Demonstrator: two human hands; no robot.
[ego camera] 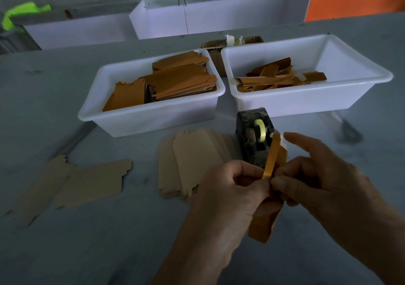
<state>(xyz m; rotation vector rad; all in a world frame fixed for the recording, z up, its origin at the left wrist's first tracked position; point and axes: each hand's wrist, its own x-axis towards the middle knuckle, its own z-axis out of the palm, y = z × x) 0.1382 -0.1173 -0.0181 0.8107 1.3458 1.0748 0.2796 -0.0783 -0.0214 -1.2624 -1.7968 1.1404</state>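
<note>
Both hands hold one folded orange-brown cardboard piece (271,162) upright above the grey table. My left hand (228,192) pinches it from the left with curled fingers. From the right, my right hand (322,181) pinches it between thumb and a bent finger, with the index finger stretched toward the piece's top end. Just behind the piece stands a black tape dispenser (252,140) with a yellowish tape roll (260,131). A stack of flat tan cardboard blanks (195,160) lies left of the dispenser.
Two white plastic bins stand further back: the left bin (153,118) holds stacked flat orange-brown blanks, the right bin (306,96) holds several folded pieces. Two flat tan blanks (72,184) lie at the left. A small cardboard box (217,48) sits behind the bins.
</note>
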